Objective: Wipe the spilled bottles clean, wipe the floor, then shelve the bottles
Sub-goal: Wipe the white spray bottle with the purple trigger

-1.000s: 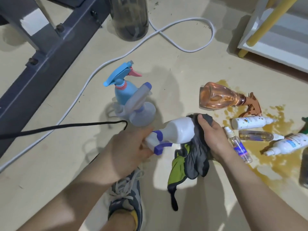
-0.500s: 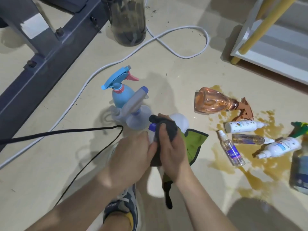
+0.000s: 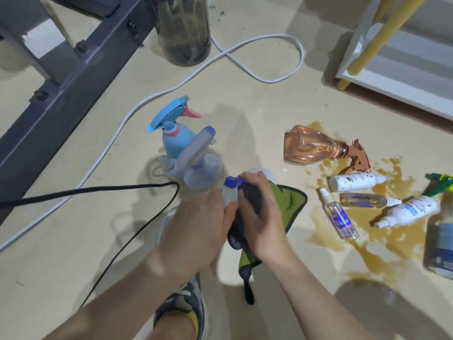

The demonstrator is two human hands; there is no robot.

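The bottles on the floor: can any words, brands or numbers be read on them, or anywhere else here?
No text can be quoted; all is too blurred.
Small clear bottle: blue label, white characters, unreadable.
Spotted white bottle beside the orange sprayer: faint print, unreadable.
Tilted white bottle farther right: blue label, unreadable.
Large bottle at the right edge: blue label, unreadable.
White spray bottle being wiped with the cloth: no print shows.
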